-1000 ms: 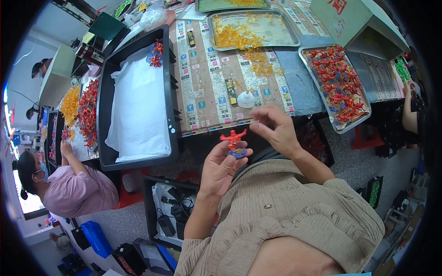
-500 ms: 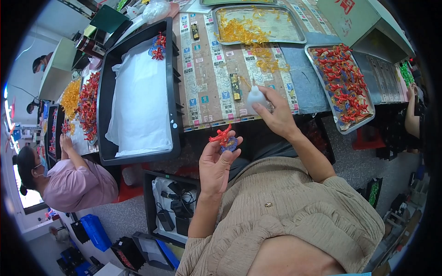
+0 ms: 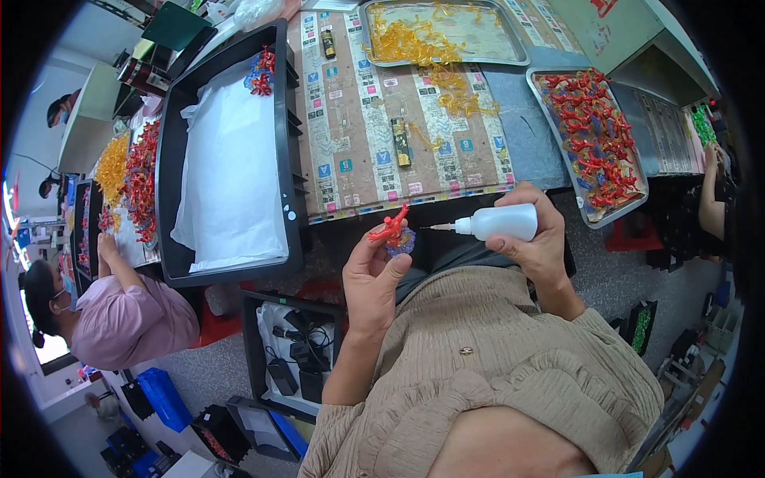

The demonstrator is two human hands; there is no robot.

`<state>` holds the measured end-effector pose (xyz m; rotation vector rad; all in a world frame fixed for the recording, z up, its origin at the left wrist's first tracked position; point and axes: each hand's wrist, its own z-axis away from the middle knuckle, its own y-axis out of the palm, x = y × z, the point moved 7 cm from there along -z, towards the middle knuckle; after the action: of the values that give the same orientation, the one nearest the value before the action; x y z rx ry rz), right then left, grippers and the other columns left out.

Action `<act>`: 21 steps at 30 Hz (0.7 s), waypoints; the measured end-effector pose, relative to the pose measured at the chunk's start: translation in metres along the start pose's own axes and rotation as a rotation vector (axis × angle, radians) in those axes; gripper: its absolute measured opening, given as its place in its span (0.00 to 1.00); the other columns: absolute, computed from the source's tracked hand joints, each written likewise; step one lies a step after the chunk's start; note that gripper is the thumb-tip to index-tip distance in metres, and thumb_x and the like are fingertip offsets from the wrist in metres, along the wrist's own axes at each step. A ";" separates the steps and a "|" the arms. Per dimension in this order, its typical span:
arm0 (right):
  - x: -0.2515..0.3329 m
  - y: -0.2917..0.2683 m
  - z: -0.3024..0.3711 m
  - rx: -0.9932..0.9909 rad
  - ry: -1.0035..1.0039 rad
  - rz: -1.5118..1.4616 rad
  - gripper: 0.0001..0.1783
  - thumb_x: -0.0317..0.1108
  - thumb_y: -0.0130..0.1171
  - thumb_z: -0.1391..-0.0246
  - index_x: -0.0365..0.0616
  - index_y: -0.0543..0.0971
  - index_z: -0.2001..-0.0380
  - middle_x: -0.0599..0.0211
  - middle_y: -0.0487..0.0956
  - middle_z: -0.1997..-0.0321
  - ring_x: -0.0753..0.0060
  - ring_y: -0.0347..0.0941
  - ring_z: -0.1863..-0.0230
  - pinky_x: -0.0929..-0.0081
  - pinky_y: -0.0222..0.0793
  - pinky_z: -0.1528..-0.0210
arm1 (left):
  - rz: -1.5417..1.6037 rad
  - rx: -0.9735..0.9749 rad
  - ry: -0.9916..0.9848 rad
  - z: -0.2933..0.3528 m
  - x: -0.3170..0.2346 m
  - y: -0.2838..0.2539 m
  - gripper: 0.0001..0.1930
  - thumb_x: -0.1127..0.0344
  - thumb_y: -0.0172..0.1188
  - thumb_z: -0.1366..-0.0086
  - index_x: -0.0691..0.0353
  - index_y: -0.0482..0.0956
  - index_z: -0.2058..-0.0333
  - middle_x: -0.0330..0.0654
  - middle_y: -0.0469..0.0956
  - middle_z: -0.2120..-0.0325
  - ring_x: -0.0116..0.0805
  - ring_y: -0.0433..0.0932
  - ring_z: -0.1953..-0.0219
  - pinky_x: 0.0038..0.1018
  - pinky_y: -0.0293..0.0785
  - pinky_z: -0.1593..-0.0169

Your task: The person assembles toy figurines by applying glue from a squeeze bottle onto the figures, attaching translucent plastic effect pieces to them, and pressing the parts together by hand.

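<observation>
Between the thumb and fingers of my left hand [image 3: 371, 275] is a small red plastic figurine [image 3: 390, 229] with a translucent blue-purple base [image 3: 401, 241]. I hold it in front of my lap, just off the table's near edge. My right hand [image 3: 535, 245] is wrapped round a white squeeze bottle [image 3: 504, 222] with a thin needle tip. The bottle lies sideways in the air, its needle aimed left at the figurine. A small gap shows between the needle and the base.
A black tray [image 3: 296, 231] lined with white paper stands at the left, a few figurines in its far corner. Yellow plastic pieces [image 3: 410, 41] spill from a metal tray [image 3: 522, 57]. Another metal tray [image 3: 594, 221] holds red figurines. A black-gold cylinder [image 3: 401, 143] lies on the table. Co-workers sit either side.
My right hand has lifted the squeeze bottle off the table, brought it nearer me and tipped it from upright to sideways, needle toward the figurine. My left hand has barely moved.
</observation>
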<state>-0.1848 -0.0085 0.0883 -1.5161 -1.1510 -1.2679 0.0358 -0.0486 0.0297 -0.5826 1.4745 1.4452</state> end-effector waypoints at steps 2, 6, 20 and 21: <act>0.005 0.003 -0.001 0.022 -0.076 0.078 0.24 0.37 0.75 0.59 0.41 0.77 0.59 0.69 0.76 0.64 0.78 0.72 0.62 0.80 0.68 0.61 | -0.007 0.001 0.004 0.000 0.001 -0.001 0.25 0.72 0.67 0.44 0.65 0.71 0.47 0.48 0.73 0.48 0.35 0.73 0.47 0.30 0.72 0.43; 0.015 0.010 -0.002 0.065 -0.178 0.191 0.24 0.40 0.75 0.59 0.41 0.78 0.61 0.67 0.76 0.65 0.75 0.71 0.65 0.78 0.65 0.64 | -0.004 0.000 0.008 0.000 -0.001 0.000 0.25 0.72 0.67 0.44 0.65 0.72 0.48 0.49 0.73 0.48 0.37 0.73 0.46 0.32 0.72 0.43; 0.010 0.011 -0.002 0.055 -0.121 0.224 0.24 0.42 0.74 0.59 0.41 0.78 0.61 0.66 0.76 0.65 0.74 0.72 0.66 0.78 0.67 0.65 | 0.002 -0.011 -0.022 0.002 0.002 -0.001 0.24 0.72 0.67 0.44 0.64 0.72 0.48 0.49 0.73 0.48 0.38 0.72 0.45 0.33 0.73 0.43; 0.009 0.011 -0.002 0.058 -0.111 0.226 0.24 0.41 0.74 0.59 0.41 0.78 0.61 0.66 0.76 0.65 0.74 0.72 0.66 0.79 0.67 0.65 | -0.004 -0.004 -0.011 0.002 0.002 -0.001 0.24 0.72 0.67 0.44 0.64 0.72 0.48 0.49 0.73 0.48 0.38 0.73 0.45 0.33 0.73 0.43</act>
<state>-0.1737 -0.0119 0.0972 -1.6393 -1.0433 -1.0015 0.0360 -0.0468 0.0282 -0.5785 1.4614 1.4469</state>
